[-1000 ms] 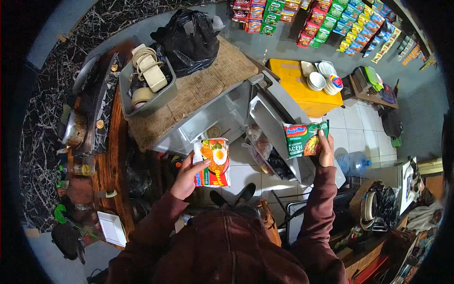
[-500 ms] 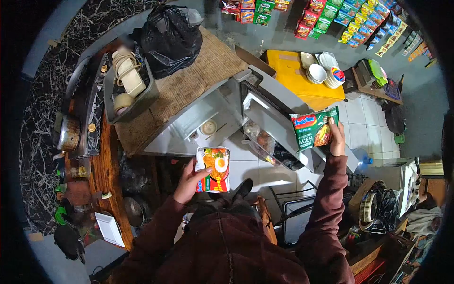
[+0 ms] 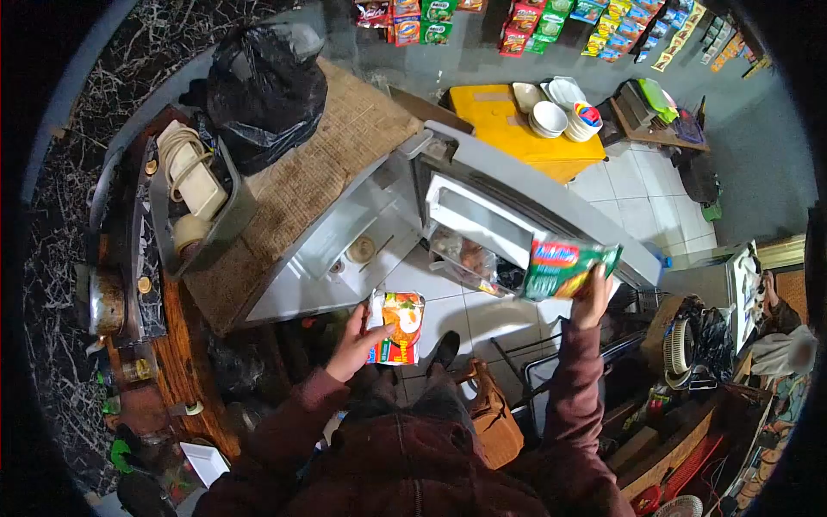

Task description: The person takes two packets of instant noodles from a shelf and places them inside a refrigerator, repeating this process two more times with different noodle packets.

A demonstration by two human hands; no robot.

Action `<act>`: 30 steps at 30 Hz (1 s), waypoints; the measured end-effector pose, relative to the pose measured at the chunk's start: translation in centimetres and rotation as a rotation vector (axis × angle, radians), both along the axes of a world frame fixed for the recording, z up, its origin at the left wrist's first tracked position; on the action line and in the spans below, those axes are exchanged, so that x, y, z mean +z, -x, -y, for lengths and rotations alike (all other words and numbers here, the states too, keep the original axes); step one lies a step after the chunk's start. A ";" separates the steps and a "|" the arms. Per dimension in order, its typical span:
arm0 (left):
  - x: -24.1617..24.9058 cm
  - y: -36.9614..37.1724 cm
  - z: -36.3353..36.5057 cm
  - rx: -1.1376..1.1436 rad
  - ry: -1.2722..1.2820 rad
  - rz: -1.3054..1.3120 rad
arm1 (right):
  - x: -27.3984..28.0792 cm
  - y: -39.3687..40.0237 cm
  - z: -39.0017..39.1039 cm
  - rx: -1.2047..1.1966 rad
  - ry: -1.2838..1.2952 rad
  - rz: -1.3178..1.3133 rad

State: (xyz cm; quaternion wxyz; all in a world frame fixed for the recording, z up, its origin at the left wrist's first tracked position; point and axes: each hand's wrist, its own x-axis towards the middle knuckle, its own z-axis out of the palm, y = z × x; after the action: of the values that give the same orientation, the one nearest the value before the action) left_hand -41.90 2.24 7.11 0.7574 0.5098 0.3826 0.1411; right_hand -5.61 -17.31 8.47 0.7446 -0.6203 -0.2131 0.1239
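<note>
I see the small grey fridge (image 3: 362, 215) standing open, before it my right hand (image 3: 591, 297) with its grip closed on a green instant-noodle packet (image 3: 564, 269), my left hand (image 3: 357, 338) gripping a red-and-white egg-pictured noodle packet (image 3: 398, 327) lower, near the floor tiles.

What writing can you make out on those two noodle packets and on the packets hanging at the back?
"Indomie", blurred and only just legible: on the red logo of the green noodle packet in the right hand.
Red and white noodle packet with an egg picture in the left hand: print too small to read.
Rows of hanging snack sachets on the back wall: too small and blurred to read.
</note>
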 end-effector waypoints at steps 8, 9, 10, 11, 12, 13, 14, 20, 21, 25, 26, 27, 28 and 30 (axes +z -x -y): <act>-13.2 0.4 -5.6 0.136 0.124 -0.014 | -9.8 10.4 -3.1 0.357 0.498 -0.119; -15.4 0.2 -6.6 0.141 0.117 -0.010 | -12.2 10.1 -3.4 0.461 0.572 -0.042; -17.7 -0.2 -7.4 0.205 0.084 -0.015 | -12.8 9.9 -4.7 0.566 0.575 -0.058; -19.9 -0.6 -8.5 0.227 0.086 -0.028 | -13.5 10.0 -6.2 0.667 0.575 -0.074; -21.6 -1.0 -9.4 0.212 0.029 -0.013 | -16.0 10.2 -6.8 0.656 0.605 -0.081; -23.2 -1.5 -10.6 0.201 -0.030 0.006 | -17.5 9.8 -7.5 0.748 0.616 -0.134; -24.8 -2.0 -11.7 0.191 -0.076 -0.083 | -19.0 9.6 -8.2 0.770 0.602 -0.125; -32.6 -4.4 -19.5 0.137 -0.359 -0.179 | -27.7 6.8 -10.2 1.005 0.749 0.165; -34.2 -4.5 -20.9 0.163 -0.368 -0.137 | -28.0 6.7 -10.5 1.016 0.748 0.165; -39.4 -4.2 -26.7 0.174 -0.479 -0.093 | -26.1 6.5 -11.5 1.079 0.690 0.136; -41.1 -4.1 -28.5 0.170 -0.598 -0.151 | -25.6 6.5 -11.6 1.084 0.705 0.162; -41.9 -3.7 -30.2 0.132 -0.660 -0.343 | -25.2 6.5 -11.8 1.088 0.718 0.189; -42.1 -3.9 -31.5 0.105 -0.755 -0.450 | -25.0 6.7 -11.8 1.053 0.706 0.212; -41.1 -4.1 -32.6 0.070 -0.837 -0.562 | -25.3 7.0 -11.4 1.037 0.740 0.109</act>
State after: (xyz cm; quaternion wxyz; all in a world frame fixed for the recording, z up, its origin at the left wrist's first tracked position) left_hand -37.78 34.85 -33.99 0.3505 0.7749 0.4994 0.1652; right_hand -12.57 -5.87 -16.85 0.3126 -0.6580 -0.4662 0.5019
